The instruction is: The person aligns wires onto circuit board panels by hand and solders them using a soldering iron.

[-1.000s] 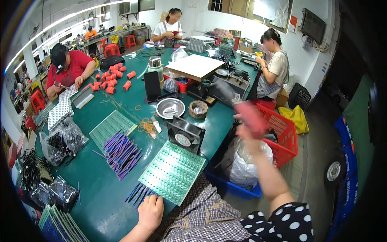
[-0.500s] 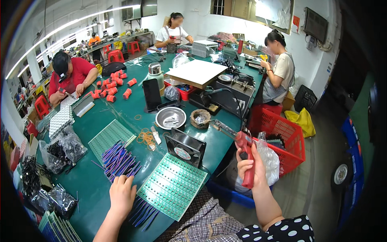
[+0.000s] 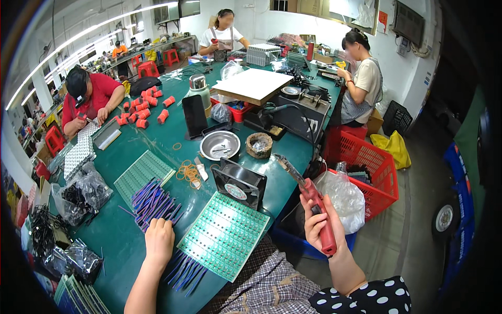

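In my right hand [image 3: 325,226] is a red-handled soldering gun [image 3: 320,214], its metal tip pointing up and away to the left over the table's edge. My left hand [image 3: 160,239] bends its fingers down onto the near end of a pile of thin blue-purple wires [image 3: 154,201]; the fingertips are partly hidden among them. Between my hands a green circuit board panel [image 3: 224,236] lies tilted, with more wires [image 3: 184,272] sticking out under its left edge. A black fan [image 3: 239,183] stands upright at the panel's far edge.
Another green panel [image 3: 144,177] lies beyond the wires. Rubber bands [image 3: 188,172], a metal bowl [image 3: 220,145] and a round brown tin [image 3: 259,145] are farther out. A red crate [image 3: 368,172] stands right of the table. Several co-workers sit around it, including one in a red shirt [image 3: 104,94].
My right hand has lowered slightly with the soldering gun, whose handle is more tilted. My left hand's fingers have drawn closer together at the wires.
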The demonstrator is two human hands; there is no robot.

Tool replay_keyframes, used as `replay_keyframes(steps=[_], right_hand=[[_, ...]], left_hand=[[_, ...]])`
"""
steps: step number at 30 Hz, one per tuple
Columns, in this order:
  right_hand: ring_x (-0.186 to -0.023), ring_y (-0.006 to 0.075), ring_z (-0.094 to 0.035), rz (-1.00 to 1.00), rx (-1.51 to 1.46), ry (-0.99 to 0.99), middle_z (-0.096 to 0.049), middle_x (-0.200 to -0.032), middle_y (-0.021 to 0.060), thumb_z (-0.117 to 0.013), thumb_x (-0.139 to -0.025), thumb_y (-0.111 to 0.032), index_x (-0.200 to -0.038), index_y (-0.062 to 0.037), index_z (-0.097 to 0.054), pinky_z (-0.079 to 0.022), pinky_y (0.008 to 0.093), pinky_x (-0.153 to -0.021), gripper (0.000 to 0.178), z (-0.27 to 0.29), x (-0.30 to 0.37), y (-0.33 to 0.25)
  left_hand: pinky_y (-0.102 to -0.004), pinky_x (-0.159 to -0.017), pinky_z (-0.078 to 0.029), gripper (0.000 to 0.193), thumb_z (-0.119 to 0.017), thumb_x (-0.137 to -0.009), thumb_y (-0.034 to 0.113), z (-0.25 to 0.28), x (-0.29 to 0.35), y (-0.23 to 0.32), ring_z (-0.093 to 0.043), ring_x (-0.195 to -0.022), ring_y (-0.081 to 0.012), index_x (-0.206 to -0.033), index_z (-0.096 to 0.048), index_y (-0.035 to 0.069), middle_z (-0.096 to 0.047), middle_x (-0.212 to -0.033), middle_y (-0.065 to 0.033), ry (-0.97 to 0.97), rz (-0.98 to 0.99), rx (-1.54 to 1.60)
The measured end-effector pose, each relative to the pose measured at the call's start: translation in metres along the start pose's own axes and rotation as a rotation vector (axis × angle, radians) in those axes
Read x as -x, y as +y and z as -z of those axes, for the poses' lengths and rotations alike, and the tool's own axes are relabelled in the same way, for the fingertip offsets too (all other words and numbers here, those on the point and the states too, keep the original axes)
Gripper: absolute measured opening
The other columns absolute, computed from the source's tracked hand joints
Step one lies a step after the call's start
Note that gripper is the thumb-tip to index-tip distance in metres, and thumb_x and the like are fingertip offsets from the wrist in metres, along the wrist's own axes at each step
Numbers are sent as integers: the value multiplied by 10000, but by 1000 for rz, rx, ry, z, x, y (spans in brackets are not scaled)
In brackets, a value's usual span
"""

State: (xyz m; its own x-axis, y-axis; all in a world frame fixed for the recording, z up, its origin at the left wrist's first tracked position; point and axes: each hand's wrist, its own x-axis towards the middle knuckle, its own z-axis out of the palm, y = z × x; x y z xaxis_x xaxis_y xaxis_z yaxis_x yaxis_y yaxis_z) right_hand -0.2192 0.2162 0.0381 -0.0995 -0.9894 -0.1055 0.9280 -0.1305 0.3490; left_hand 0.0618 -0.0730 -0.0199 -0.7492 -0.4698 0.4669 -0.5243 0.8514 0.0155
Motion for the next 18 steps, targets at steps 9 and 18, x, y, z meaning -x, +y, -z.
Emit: replay_keyframes(steps=[9, 18], right_hand=[[-521, 83, -477, 557, 772, 222, -625, -858, 57, -464, -949, -556, -1226, -74, -538, -393, 202, -433, 561, 16, 19, 20], [-501, 127, -489, 514, 1279, 190, -588, -852, 138, -377, -993, -506, -1139, 90, -469, -401, 228, -417, 621, 62, 29, 26]], left_hand=[[-394, -707, -489, 94, -616, -785, 56, 13, -8, -7, -600, -810, -321, -865, -584, 18, -619, -844, -138, -36, 147, 416], [-259, -750, -517, 329, -542, -920, 24, 39, 9, -10, -638, -823, -129, -1242, -567, -43, -641, -942, -65, -371, 654, 1462]])
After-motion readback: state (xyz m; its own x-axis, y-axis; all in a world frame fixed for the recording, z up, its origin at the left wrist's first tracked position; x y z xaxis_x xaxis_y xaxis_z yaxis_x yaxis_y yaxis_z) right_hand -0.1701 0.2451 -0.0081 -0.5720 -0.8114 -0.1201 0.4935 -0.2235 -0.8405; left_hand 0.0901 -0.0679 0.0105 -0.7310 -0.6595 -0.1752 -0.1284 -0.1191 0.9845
